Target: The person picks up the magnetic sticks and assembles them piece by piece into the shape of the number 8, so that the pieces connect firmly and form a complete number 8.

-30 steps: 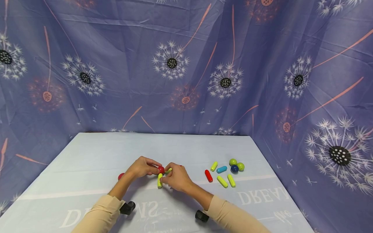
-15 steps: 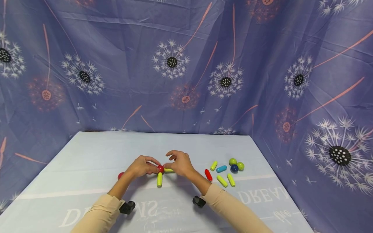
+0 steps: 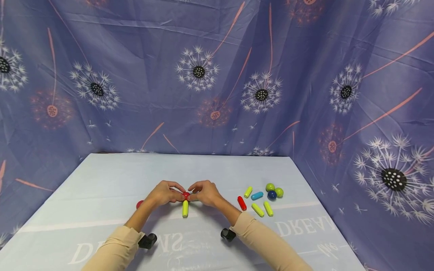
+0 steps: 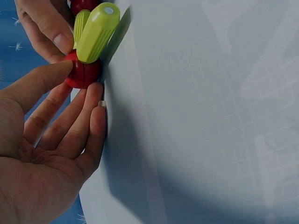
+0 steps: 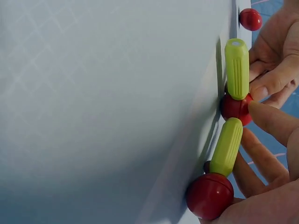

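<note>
Both hands meet at a red ball (image 3: 186, 195) near the middle of the table. My left hand (image 3: 166, 192) pinches it between thumb and fingers. From the other side my right hand (image 3: 205, 193) grips the same ball, its thumb pressed on the surface. A yellow-green ridged rod (image 3: 185, 209) sticks out of the ball toward me. In the right wrist view a second yellow-green rod (image 5: 226, 147) runs from that ball to another red ball (image 5: 210, 196) by the right palm. The right hand hides this rod and ball in the head view.
A separate red ball (image 3: 139, 204) lies beside the left forearm. On the right lie a red rod (image 3: 242, 203), a blue rod (image 3: 257, 195), several yellow-green rods (image 3: 257, 209), a dark blue ball (image 3: 272, 195) and two green balls (image 3: 270, 187). A patterned curtain (image 3: 217, 94) stands behind the table.
My right hand has left the near rod and moved up, then left along the second rod to the shared red ball. That rod now lies sideways, pointing right. My left hand keeps its hold.
</note>
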### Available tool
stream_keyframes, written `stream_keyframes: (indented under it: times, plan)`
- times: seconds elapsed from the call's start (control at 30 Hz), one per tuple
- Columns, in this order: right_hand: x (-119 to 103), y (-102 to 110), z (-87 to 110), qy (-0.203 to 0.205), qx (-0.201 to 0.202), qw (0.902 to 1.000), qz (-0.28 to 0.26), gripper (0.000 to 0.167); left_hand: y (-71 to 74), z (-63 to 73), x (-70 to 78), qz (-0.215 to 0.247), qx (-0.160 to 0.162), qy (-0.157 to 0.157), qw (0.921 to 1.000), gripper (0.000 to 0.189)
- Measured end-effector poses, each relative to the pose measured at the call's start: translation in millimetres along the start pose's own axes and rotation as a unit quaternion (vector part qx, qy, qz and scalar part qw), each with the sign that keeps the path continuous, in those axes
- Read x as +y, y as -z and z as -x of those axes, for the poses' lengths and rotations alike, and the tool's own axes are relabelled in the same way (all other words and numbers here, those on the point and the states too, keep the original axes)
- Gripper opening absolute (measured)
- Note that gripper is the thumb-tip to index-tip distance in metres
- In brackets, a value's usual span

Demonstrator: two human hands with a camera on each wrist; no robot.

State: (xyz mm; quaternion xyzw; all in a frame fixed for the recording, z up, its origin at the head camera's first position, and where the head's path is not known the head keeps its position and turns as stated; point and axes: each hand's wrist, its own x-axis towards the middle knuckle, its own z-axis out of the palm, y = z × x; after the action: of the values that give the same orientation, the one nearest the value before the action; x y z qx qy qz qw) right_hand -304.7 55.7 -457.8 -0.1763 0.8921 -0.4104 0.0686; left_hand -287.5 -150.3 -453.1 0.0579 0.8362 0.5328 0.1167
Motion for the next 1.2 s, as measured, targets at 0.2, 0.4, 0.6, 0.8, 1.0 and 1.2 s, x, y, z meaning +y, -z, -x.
stream_keyframes:
  times: [0.2, 0.4, 0.6, 0.8, 1.0, 1.2]
  plan:
    - [1.3, -3.8, -0.5, -0.001, 0.003, 1.0, 0.004, 0.02, 0.6, 0.9, 1.7, -0.007, -0.001, 0.0, 1.0, 0.024]
    - [2.5, -5.2, -1.4, -0.005, 0.005, 1.0, -0.001, 0.019, 1.1, 2.3, 2.9, -0.007, -0.004, 0.001, 1.0, 0.024]
    - [1.9, -4.8, -0.9, -0.008, 0.005, 0.9999, -0.009, 0.017, 10.4, 5.8, 6.2, -0.023, -0.011, -0.021, 0.9995, 0.028]
    - [1.1, -4.4, -1.1, -0.013, 0.006, 0.9999, -0.005, 0.017, 35.6, 14.3, 12.9, -0.096, 0.017, -0.032, 0.9947, 0.031]
    - [0.3, -4.1, -0.2, -0.017, 0.007, 0.9998, -0.001, 0.018, 62.9, 28.9, 14.1, -0.157, 0.022, -0.037, 0.9867, 0.031]
    - [0.2, -2.8, 0.7, -0.018, 0.004, 0.9998, -0.006, 0.018, 88.2, 43.8, 4.8, -0.19, 0.011, -0.036, 0.9811, 0.034]
